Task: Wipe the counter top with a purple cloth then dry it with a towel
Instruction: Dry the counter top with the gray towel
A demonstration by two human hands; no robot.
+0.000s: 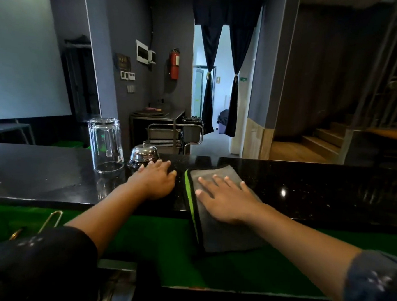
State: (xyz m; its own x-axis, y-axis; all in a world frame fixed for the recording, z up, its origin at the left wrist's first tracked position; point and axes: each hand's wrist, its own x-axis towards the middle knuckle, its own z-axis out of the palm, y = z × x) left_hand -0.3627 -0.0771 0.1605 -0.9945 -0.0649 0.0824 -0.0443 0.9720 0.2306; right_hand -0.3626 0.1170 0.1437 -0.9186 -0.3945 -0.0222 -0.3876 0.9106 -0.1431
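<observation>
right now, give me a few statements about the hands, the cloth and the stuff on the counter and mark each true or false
1. The right hand lies flat with spread fingers on the grey cloth. True.
2. The cloth lies wholly on the counter top. False: its near end hangs over the front edge.
3. The glass stands upside down, left of the bell. True.
4. The left hand grips the glass. False: it rests open on the counter beside the bell.
5. The cloth has a red edge. False: the edge is green.
</observation>
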